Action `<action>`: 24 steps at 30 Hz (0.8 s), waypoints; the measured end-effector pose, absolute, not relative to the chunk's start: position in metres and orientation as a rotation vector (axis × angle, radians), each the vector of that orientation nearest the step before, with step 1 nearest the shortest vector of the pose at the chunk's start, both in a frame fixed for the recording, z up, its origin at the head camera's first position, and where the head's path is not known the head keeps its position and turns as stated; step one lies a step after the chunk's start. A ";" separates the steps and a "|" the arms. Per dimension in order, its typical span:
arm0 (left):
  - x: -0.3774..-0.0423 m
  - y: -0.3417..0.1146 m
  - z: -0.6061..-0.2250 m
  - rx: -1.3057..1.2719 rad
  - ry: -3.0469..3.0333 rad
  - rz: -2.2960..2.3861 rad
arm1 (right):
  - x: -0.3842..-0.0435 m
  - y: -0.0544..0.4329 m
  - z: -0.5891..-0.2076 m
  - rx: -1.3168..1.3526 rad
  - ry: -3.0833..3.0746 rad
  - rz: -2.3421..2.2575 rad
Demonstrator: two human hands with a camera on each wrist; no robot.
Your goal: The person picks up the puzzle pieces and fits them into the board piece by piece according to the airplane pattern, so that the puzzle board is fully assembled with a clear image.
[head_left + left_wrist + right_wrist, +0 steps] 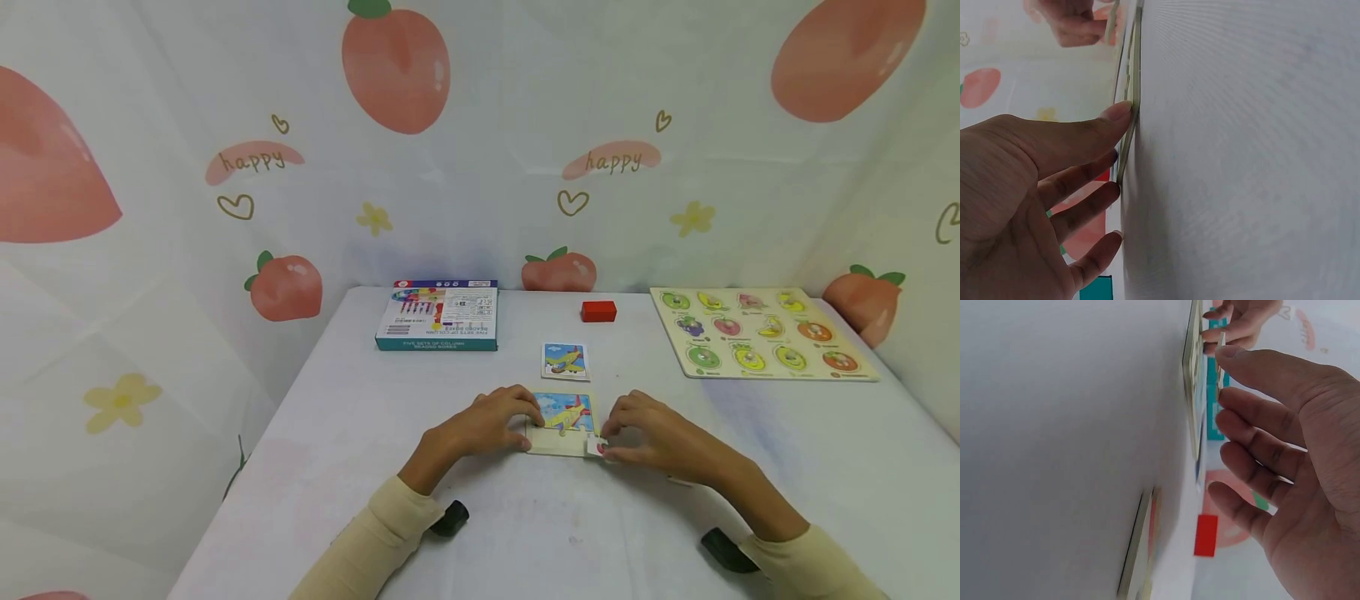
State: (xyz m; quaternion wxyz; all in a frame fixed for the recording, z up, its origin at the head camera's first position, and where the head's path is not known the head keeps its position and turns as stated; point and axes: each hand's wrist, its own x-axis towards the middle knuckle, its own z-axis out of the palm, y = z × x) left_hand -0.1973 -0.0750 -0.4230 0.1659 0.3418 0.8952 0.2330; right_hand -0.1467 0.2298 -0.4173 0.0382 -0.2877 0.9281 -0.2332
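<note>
On the table lies a wooden puzzle board (555,443) with an airplane picture across its upper part and a bare strip along its near side. My left hand (491,422) holds the board by its left side, thumb at the edge and index fingertip on top. Between thumb and index finger, my right hand (651,433) pinches a small puzzle piece (596,445) over the board's near right corner. In the right wrist view this piece (1221,362) is tilted up on edge, above the board (1191,381). The right hand's other fingers are loosely bent.
Just beyond the board lies an airplane picture card (566,362). Farther back are a boxed bead set (438,317), a red block (598,312) and a fruit puzzle board (765,333). Another flat piece (1138,544) lies under the right wrist. A printed cloth (480,192) hangs behind.
</note>
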 end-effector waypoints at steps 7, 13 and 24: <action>-0.198 -0.075 -0.423 0.984 2.557 0.668 | -0.155 0.212 -0.416 -0.930 2.835 -0.739; -0.199 -0.075 -0.424 0.983 2.556 0.676 | -0.163 0.195 -0.418 -0.992 2.854 -0.750; -0.199 -0.073 -0.421 0.962 2.562 0.645 | -0.176 0.178 -0.424 -1.026 2.835 -0.721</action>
